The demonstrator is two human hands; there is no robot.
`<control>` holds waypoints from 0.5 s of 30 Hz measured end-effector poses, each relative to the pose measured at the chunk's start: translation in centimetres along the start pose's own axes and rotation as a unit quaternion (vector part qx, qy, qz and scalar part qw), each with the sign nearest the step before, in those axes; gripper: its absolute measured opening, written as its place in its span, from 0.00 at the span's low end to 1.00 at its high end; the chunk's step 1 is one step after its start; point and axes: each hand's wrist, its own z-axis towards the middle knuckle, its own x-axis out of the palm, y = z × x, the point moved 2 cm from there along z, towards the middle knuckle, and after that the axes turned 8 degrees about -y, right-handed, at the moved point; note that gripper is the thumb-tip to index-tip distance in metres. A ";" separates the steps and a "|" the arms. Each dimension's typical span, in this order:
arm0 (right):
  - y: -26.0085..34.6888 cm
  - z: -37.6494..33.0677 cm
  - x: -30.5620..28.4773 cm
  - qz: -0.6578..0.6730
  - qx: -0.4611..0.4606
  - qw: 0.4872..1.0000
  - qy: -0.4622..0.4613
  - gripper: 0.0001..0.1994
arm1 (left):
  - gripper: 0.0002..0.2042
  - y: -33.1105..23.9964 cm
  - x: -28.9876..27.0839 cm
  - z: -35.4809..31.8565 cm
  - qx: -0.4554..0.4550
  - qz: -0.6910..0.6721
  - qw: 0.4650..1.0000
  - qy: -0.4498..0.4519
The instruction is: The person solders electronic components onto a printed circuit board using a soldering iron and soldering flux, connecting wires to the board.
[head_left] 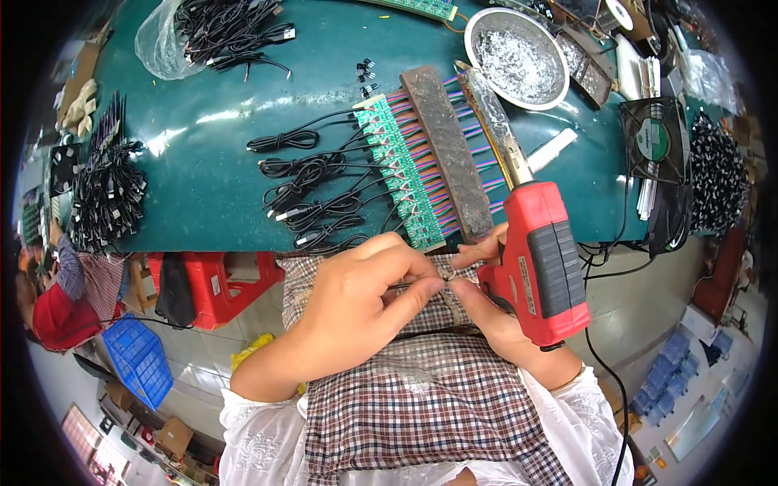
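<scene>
My left hand [352,283] is closed in a pinch on a thin black cable [397,286] in front of the table edge, above my lap. My right hand [496,324] is wrapped round a red and black soldering gun [531,251], whose long metal tip points away over the table. Its thumb meets my left fingertips at the cable's end, which is too small to make out. Just beyond, a strip of green circuit boards [397,174] lies with coiled black USB cables [312,174] on its left. Coloured wires run from its right side under a dark metal bar [446,150].
A round metal bowl [519,57] of silvery scraps stands at the back right. Beyond the gun is a black fan [655,139]. More cable bundles [109,190] lie at the far left. The gun's black cord [613,368] hangs at my right. A co-worker's sleeve [69,263] shows left.
</scene>
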 end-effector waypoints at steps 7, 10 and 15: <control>0.2 -0.8 -0.8 0.150 0.146 0.977 0.037 0.28 | 0.07 -1.0 0.1 -0.8 0.003 0.003 1.000 0.030; 0.8 -0.9 -0.7 0.231 0.186 0.955 -0.014 0.33 | 0.08 -1.1 0.7 -1.1 0.099 -0.040 0.994 -0.037; 1.1 -0.5 -1.3 0.283 0.164 0.944 -0.051 0.31 | 0.07 -1.4 -0.1 -1.0 0.133 0.010 0.988 -0.084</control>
